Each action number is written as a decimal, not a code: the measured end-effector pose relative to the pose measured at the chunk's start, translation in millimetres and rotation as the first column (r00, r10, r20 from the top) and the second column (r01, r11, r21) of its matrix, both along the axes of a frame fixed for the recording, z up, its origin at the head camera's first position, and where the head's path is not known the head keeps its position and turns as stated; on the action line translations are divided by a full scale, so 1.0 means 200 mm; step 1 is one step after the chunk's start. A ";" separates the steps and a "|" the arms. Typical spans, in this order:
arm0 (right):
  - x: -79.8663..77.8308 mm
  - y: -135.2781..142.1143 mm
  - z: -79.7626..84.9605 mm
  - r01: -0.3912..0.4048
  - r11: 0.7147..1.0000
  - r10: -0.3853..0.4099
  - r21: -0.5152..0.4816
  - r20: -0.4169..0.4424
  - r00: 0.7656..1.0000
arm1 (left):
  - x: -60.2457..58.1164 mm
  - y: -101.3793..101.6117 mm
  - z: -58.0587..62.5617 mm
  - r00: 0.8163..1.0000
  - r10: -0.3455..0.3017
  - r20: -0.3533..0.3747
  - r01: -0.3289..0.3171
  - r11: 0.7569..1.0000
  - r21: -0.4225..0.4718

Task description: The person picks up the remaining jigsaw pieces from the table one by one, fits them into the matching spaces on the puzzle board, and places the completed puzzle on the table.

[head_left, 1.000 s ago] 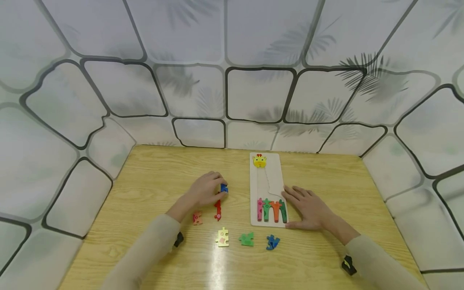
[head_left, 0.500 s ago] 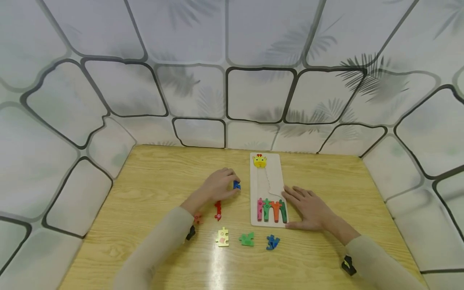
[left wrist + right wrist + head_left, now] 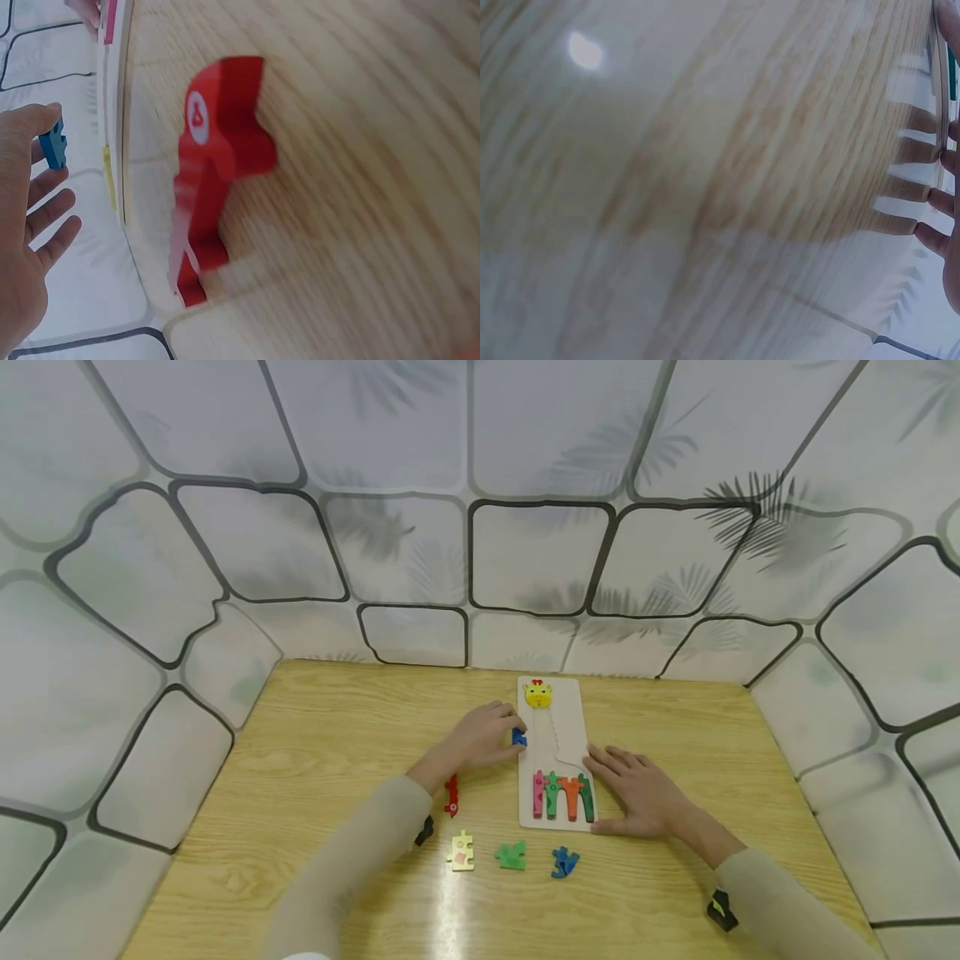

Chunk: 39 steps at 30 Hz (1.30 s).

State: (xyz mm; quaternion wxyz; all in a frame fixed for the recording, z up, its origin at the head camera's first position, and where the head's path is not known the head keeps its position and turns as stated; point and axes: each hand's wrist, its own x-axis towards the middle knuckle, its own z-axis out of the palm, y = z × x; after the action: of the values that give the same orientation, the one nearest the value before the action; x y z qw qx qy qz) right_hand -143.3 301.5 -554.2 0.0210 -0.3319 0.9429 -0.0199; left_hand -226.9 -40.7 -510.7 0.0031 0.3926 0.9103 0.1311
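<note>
One red piece (image 3: 452,795) and one yellow piece (image 3: 462,852) lie loose on the table (image 3: 337,718). The left hand (image 3: 482,737) pinches one blue piece (image 3: 519,738) at the board's left edge; one green piece (image 3: 512,855) lies nearer the person. The board (image 3: 562,727) bears one giraffe head (image 3: 537,695) and four leg pieces (image 3: 572,798); one loose dark-blue piece (image 3: 565,862) lies below. The right hand (image 3: 637,792), fingers straight, touches its right edge. Fingers partly cover the pinched piece; whether it touches the board, I cannot tell.

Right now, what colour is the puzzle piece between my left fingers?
Blue; the puzzle piece shows best in the left wrist view.
</note>
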 end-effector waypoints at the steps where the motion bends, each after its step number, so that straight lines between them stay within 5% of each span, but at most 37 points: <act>1: 0.00 0.00 0.00 -0.001 1.000 0.001 -0.001 -0.007 1.000 | 0.00 0.01 0.00 1.000 -0.002 0.003 0.002 1.000 0.006; 11: 0.00 -0.01 0.01 0.016 1.000 -0.016 0.002 0.006 1.000 | -0.06 0.13 0.00 1.000 0.000 -0.028 -0.002 0.998 -0.056; 24: 0.00 0.00 0.01 0.010 1.000 -0.010 0.016 0.008 1.000 | -0.13 0.22 0.00 0.998 0.064 0.017 -0.062 0.991 -0.121; 39: 0.00 -0.01 0.01 -0.008 1.000 0.008 0.015 -0.002 1.000 | -0.20 0.28 -0.07 0.996 0.087 0.001 -0.087 0.988 -0.125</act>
State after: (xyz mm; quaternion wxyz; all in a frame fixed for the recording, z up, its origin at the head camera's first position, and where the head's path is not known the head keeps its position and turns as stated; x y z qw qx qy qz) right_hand -144.0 300.3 -552.9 0.0227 -0.3353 0.9418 -0.0127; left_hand -267.5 14.8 -524.2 0.0247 0.3512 0.9330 0.0751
